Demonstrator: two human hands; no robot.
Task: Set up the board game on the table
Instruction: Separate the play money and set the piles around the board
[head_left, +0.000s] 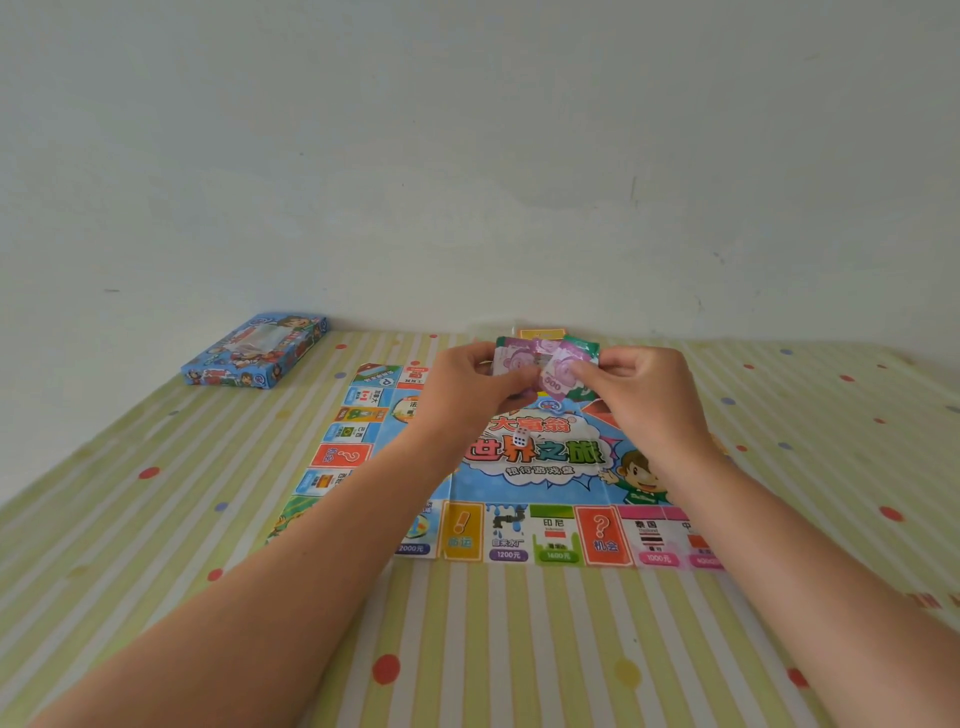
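Several thin paper play-money notes (546, 366), purple and green, are fanned and pinched between the curled fingers of the left hand (470, 382) and the right hand (641, 392), above the far part of the game board (556, 535). The flat, creased board, edged with coloured squares, is spread on a striped, dotted tablecloth (467, 649). A small white die (521, 437) is seen at its centre. A rectangular blue box (254, 353) is seen far left, near a plain pale wall (467, 156).
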